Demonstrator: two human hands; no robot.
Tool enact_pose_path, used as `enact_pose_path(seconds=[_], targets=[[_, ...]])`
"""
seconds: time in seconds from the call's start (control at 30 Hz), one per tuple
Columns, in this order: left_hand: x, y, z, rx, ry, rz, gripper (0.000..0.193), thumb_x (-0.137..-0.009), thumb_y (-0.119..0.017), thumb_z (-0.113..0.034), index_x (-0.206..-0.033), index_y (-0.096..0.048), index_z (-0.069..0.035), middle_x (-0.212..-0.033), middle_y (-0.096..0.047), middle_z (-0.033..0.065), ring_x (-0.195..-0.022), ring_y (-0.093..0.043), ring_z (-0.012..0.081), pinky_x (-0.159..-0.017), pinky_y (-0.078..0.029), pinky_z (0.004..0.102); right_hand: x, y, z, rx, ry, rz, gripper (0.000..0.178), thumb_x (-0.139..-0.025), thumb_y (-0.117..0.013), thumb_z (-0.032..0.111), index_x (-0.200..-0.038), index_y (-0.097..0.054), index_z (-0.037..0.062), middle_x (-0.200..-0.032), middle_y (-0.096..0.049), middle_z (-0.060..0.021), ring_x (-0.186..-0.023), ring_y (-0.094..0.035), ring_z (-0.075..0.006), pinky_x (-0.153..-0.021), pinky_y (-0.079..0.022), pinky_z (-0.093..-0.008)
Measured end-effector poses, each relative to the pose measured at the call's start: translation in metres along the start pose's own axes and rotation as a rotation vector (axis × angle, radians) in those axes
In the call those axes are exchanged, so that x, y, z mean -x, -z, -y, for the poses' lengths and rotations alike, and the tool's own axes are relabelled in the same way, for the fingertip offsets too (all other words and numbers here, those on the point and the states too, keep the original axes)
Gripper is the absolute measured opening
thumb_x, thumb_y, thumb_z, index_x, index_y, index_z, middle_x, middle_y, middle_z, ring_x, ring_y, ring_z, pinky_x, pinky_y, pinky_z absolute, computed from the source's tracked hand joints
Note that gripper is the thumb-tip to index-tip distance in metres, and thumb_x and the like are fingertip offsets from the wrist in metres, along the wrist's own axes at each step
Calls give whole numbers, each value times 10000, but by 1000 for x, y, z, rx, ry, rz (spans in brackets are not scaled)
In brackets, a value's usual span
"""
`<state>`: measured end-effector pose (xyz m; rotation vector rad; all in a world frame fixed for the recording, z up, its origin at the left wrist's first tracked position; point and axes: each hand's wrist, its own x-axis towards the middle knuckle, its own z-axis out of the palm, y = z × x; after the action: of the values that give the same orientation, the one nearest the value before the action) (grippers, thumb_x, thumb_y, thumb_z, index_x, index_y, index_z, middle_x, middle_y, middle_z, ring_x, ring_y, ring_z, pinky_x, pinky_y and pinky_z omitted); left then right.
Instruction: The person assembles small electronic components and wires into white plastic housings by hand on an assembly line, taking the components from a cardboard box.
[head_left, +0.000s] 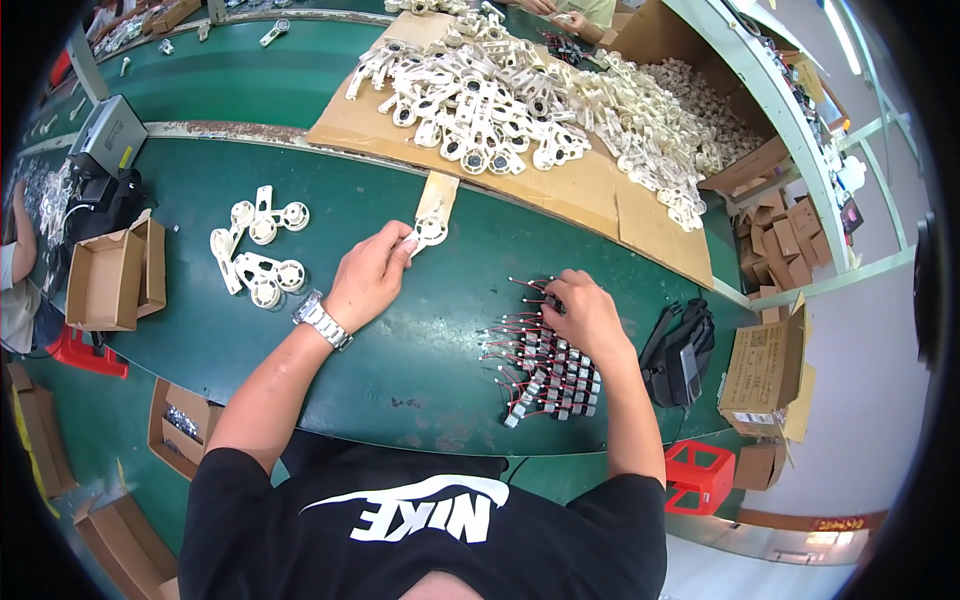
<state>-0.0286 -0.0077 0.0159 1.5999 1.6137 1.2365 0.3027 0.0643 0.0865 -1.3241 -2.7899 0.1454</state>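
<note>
My left hand is closed on the narrow end of a white plastic part with a round ring head, like a small fan housing. Its ring rests at the end of a tan strip that juts from the cardboard. My right hand pinches a small motor with thin red wires at the top of a cluster of small motors; the fingers partly cover it. These silver, block-like motors lie in rows on the green table. Several more white housings lie left of my left hand.
A large heap of white housings covers a cardboard sheet beyond the table. An open carton stands at the left edge. A black bag lies right of the motors. Another person's hands show at the far side.
</note>
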Motion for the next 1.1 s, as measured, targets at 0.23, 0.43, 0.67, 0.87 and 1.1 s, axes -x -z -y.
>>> enact_pose_path(seconds=[0.23, 0.43, 0.67, 0.87, 1.1], targets=[[-1, 3, -2, 17, 27, 44, 186, -1107, -532, -206, -1177, -639, -71, -946, -719, 140, -882, -714, 334, -754, -545, 428, 1, -16, -5, -500, -147, -197, 263, -876, -780, 118, -1094, -674, 17, -1012, -704, -144, -913, -694, -295, -809, -568, -404], [2, 0, -1, -65, -122, -12, 262, -1102, -549, -215, -1306, -645, -82, -1166, -699, 130, -997, -700, 349, -857, -559, 412, -8, -8, -2, -685, -114, -211, 272, -858, -840, 33, -1060, -659, 34, -860, -692, -39, -786, -657, -144, -710, -549, -297], [2, 2, -4, -51, -112, 61, 356, -1060, -647, -186, -1385, -591, -52, -1248, -681, 129, -1046, -722, 290, -846, -604, 354, -19, -8, -30, -1049, -214, 101, 295, -822, -881, -16, -1069, -729, 37, -829, -645, 53, -745, -568, -30, -659, -488, -237], [2, 3, -5, -90, -140, 49, 358, -1044, -662, -167, -1381, -599, -63, -1226, -689, 128, -1015, -727, 317, -843, -599, 363, -20, 29, -55, -893, -241, 285, 242, -862, -854, 6, -1092, -780, -6, -860, -715, 25, -785, -638, -40, -723, -527, -229], [1, 3, -11, -149, -149, 65, 371, -1023, -683, -156, -1382, -620, -84, -1086, -669, 141, -916, -701, 354, -781, -569, 395, -30, 43, -34, -929, -159, 67, 249, -945, -786, 46, -1186, -743, 1, -1014, -782, -42, -898, -726, -96, -834, -590, -276]])
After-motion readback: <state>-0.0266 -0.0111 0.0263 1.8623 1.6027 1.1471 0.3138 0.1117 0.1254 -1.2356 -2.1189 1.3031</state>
